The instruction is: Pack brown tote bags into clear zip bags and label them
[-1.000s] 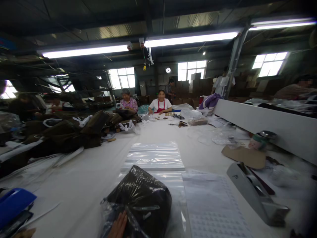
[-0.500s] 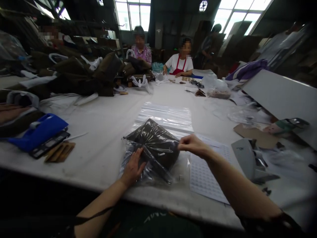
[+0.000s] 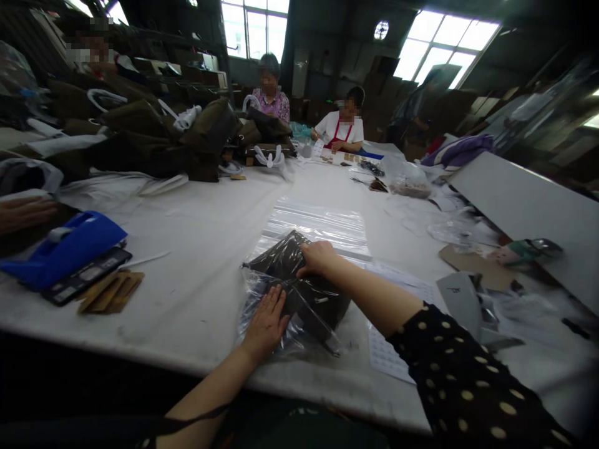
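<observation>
A dark olive-brown folded item (image 3: 327,312) lies inside a clear plastic bag (image 3: 262,280) at the front of the white table. My left hand (image 3: 266,321) rests flat on the bag's lower left side, fingers stretched out and holding nothing. Over the top of the item, my right hand (image 3: 319,257) is closed, its bent fingers and thumb at the plastic. What exactly lies between those fingertips is partly hidden. Flat clear plastic bags (image 3: 318,218) lie just beyond the wrapped item.
At left are a blue tape dispenser (image 3: 70,243), a black tray-like object (image 3: 87,274) and brown cards (image 3: 112,292). A printed sheet (image 3: 384,355) lies under my right arm. Dark bags (image 3: 154,137) are heaped at the back left. Co-workers sit across the table; another person's hand (image 3: 23,214) is at far left.
My right hand has moved left from the wrapped item's right corner to over its top. My left hand stays flat on the bag. The view has shifted slightly.
</observation>
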`<state>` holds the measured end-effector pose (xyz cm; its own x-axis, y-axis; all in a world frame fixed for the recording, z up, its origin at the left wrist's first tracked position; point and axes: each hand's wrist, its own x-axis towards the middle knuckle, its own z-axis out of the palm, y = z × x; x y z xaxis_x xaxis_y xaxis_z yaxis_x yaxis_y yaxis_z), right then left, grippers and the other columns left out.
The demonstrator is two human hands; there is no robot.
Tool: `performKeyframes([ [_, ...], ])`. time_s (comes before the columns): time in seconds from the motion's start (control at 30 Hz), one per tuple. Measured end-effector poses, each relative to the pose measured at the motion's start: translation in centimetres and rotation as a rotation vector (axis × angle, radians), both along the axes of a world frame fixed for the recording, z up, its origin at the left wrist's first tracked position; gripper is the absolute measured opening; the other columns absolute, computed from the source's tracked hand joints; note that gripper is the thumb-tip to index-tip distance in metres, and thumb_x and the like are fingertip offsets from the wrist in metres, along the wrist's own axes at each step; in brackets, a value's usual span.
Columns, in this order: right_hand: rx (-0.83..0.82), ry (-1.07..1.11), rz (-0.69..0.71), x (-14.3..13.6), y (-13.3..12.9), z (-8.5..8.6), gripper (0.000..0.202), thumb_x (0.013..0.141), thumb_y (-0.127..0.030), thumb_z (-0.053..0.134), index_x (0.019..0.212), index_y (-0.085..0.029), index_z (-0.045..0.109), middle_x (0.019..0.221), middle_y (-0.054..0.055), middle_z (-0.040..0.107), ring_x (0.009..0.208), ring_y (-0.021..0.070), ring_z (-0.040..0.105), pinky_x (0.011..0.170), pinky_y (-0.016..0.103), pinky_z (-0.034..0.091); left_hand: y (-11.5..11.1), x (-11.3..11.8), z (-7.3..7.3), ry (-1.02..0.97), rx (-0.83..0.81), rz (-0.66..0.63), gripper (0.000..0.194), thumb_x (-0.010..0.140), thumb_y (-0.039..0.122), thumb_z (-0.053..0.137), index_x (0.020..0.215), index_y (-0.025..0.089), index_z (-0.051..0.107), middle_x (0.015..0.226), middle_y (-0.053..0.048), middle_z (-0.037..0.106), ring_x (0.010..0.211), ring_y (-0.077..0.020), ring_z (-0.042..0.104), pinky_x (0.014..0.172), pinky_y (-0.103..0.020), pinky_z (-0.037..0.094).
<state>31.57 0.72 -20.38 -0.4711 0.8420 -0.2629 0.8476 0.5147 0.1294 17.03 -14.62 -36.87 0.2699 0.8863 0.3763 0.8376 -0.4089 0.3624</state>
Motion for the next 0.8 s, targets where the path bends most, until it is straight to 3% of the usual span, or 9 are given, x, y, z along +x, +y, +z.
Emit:
performKeyframes([
  [0.1,0.214,0.089,-0.118,4.3,-0.4,2.3,0.046,0.073,-0.042,0.067,0.108,-0.015,0.054,0.096,0.014,0.065,0.093,0.0290,0.058,0.072,0.034,0.045,-0.6,-1.4,1.9,-0.084,0.052,0.020,0.050,0.088,0.028,0.044,0.136,0.015,0.035,0.145,-0.014,0.030,0.135,-0.0281,0.021,0.106,-0.047,0.031],
  [0.2,0.274,0.344,0.000,7.1,-5.8,2.6,0.030,0.081,-0.030,0.059,0.108,-0.018,0.053,0.096,0.010,0.063,0.091,0.0237,0.055,0.074,0.033,0.044,-1.6,-4.5,3.8,-0.348,0.092,0.252,0.042,0.082,0.031,0.054,0.121,0.019,0.049,0.133,-0.013,0.044,0.126,-0.0292,0.035,0.104,-0.048,0.031],
  [0.27,0.157,0.491,0.179,7.3,-11.2,0.7,0.025,0.082,-0.024,0.056,0.107,-0.019,0.054,0.097,0.008,0.061,0.090,0.0206,0.053,0.077,0.032,0.044,-2.2,-6.6,4.4,-0.677,-0.100,0.514,0.036,0.079,0.032,0.057,0.112,0.019,0.053,0.121,-0.012,0.051,0.112,-0.0274,0.048,0.096,-0.047,0.040],
  [0.33,0.045,0.547,0.323,6.5,-16.4,-2.6,0.031,0.082,-0.018,0.052,0.113,-0.019,0.052,0.103,0.008,0.059,0.092,0.0197,0.052,0.080,0.032,0.044,-2.4,-8.1,4.6,-1.084,-0.463,0.734,0.027,0.078,0.030,0.057,0.102,0.018,0.055,0.109,-0.010,0.054,0.094,-0.0227,0.056,0.080,-0.041,0.050],
  [0.4,0.077,0.552,0.358,5.3,-19.9,-6.6,0.041,0.083,-0.015,0.049,0.124,-0.019,0.046,0.115,0.009,0.056,0.103,0.0218,0.049,0.086,0.035,0.042,-2.4,-8.5,5.0,-1.433,-0.815,0.812,0.017,0.078,0.027,0.058,0.092,0.018,0.054,0.096,-0.006,0.056,0.076,-0.0176,0.058,0.065,-0.034,0.052],
  [0.5,0.268,0.559,0.327,4.0,-21.6,-11.4,0.048,0.082,-0.017,0.050,0.129,-0.020,0.042,0.124,0.011,0.052,0.116,0.0267,0.042,0.092,0.041,0.039,-2.0,-7.3,6.8,-1.734,-1.161,0.718,0.013,0.081,0.027,0.054,0.088,0.017,0.051,0.083,-0.004,0.056,0.064,-0.0147,0.057,0.056,-0.029,0.051],
  [0.6,0.455,0.634,0.246,3.9,-20.2,-12.9,0.040,0.081,-0.020,0.050,0.120,-0.025,0.051,0.117,0.008,0.058,0.111,0.0268,0.047,0.090,0.042,0.041,-1.0,-5.1,9.7,-1.860,-1.323,0.456,0.019,0.085,0.032,0.048,0.091,0.014,0.051,0.079,-0.006,0.056,0.061,-0.0122,0.057,0.054,-0.023,0.050],
  [0.7,0.511,0.688,0.296,5.1,-17.4,-10.7,0.028,0.080,-0.020,0.049,0.106,-0.028,0.057,0.095,0.005,0.064,0.090,0.0233,0.056,0.081,0.039,0.045,0.9,-3.2,13.0,-1.855,-1.242,0.249,0.027,0.085,0.036,0.045,0.098,0.014,0.054,0.086,-0.007,0.059,0.055,-0.0091,0.053,0.051,-0.022,0.048],
  [0.8,0.522,0.740,0.324,6.8,-12.7,-5.4,0.021,0.080,-0.017,0.046,0.098,-0.024,0.056,0.082,0.005,0.061,0.080,0.0209,0.056,0.075,0.035,0.046,3.3,-2.3,16.2,-1.848,-1.079,0.107,0.035,0.085,0.039,0.043,0.107,0.015,0.057,0.093,-0.009,0.061,0.053,-0.0089,0.050,0.049,-0.024,0.049],
])
